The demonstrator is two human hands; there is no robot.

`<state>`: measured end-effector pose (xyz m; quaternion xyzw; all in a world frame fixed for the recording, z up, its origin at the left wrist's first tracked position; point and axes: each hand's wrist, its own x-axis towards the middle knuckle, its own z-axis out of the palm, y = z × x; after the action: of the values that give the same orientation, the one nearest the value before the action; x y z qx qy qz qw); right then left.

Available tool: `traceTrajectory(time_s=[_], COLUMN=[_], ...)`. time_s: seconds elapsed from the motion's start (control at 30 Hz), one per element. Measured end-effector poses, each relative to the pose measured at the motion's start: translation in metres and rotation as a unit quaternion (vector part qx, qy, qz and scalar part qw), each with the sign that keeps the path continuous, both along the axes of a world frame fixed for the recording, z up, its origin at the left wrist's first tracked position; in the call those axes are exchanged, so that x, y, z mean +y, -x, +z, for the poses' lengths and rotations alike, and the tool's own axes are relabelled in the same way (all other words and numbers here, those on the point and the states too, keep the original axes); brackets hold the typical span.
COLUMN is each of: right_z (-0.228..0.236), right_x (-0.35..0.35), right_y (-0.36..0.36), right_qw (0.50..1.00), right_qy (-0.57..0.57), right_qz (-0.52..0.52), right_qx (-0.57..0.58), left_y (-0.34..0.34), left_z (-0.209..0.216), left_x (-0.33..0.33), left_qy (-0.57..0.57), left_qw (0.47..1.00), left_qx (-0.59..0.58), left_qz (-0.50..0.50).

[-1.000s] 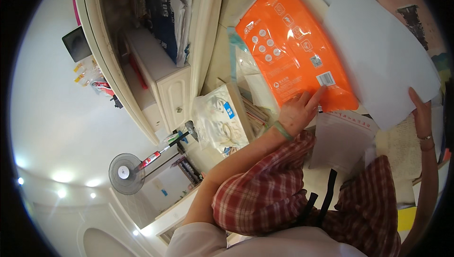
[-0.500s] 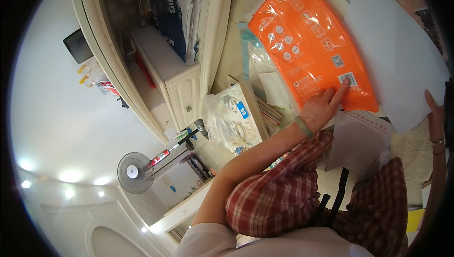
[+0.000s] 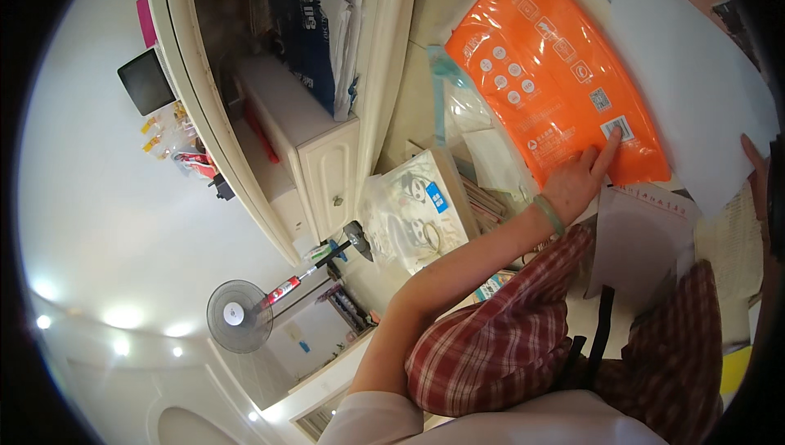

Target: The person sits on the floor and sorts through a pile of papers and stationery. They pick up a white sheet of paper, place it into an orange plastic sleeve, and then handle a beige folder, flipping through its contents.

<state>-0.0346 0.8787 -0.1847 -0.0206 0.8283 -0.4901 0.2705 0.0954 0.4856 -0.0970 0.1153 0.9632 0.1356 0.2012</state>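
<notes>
An orange plastic package with white printed symbols lies at the upper right. My left hand, a green bangle on its wrist, rests on the package's lower edge. Its index finger is stretched onto the white code label; the other fingers are bent, and nothing is held. Beside the package spreads a large white sheet. My right hand is at the right rim, partly lost in the dark. One finger of it shows, stretched out by the sheet's edge.
A lined sheet with red heading lies below the package, near a red checked cloth. A panda-printed plastic case and stacked books are left of my forearm. Farther left stand an open cabinet and a fan.
The whole view has shifted slightly, so things sit a little farther right. My left index finger stays on the code label. My right hand is now farther into the dark rim.
</notes>
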Motion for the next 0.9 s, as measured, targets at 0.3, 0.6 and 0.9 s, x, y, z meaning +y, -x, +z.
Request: traceTrajectory(time_s=[0.3,0.6,0.9], right_z=[0.017,0.021,0.027], right_x=[-0.040,-0.039,-0.049], right_y=[-0.007,-0.004,-0.003], right_qw=[0.918,0.915,0.911], right_qy=[0.219,0.247,0.237], right_qz=[-0.273,-0.248,-0.271], right_qx=[-0.189,-0.201,-0.202], left_y=[0.000,0.000,-0.001], left_z=[0.004,0.024,0.034], left_x=[-0.004,-0.002,0.003], left_qy=[-0.017,-0.012,-0.005], left_qw=[0.998,0.998,0.999], left_qx=[-0.055,-0.056,0.032], left_qz=[0.016,0.004,0.019])
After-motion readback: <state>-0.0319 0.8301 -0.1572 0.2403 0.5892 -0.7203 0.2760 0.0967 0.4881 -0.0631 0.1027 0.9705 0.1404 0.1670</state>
